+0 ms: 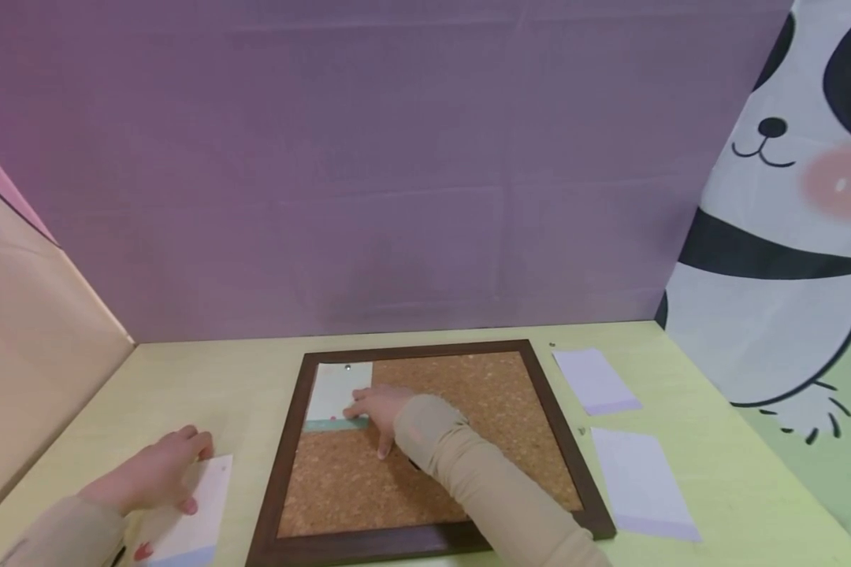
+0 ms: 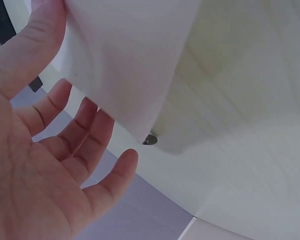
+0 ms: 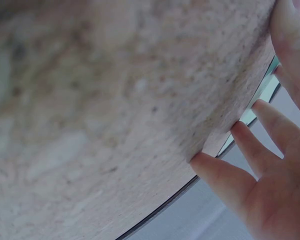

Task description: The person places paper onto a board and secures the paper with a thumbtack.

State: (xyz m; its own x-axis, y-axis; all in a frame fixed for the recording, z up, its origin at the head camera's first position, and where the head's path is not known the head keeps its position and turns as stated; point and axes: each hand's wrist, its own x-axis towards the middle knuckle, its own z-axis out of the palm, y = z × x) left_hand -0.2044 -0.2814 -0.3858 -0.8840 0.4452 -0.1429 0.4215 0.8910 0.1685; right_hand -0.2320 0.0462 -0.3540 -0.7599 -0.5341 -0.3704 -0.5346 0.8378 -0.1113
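Note:
A framed corkboard (image 1: pixel 468 441) lies on the table. A white card with a green lower strip (image 1: pixel 325 394) sits at its upper left corner, with a small metal pin (image 1: pixel 348 367) near the card's top edge. My right hand (image 1: pixel 386 405) rests with spread fingers over this card's lower right part, its thumb down on the cork. In the right wrist view the fingertips (image 3: pixel 196 157) meet the cork surface. My left hand (image 1: pixel 159 472) is over another white card (image 1: pixel 209 492), left of the board; its fingertips are at the card's edge, beside a metal pin (image 2: pixel 151 139).
Two pale cards lie right of the board, one farther back (image 1: pixel 596 382) and one nearer (image 1: pixel 641 480). Small pins lie by them, one at the back (image 1: pixel 552 344) and one nearer (image 1: pixel 581 431). A purple cloth (image 1: pixel 397 173) hangs behind the table.

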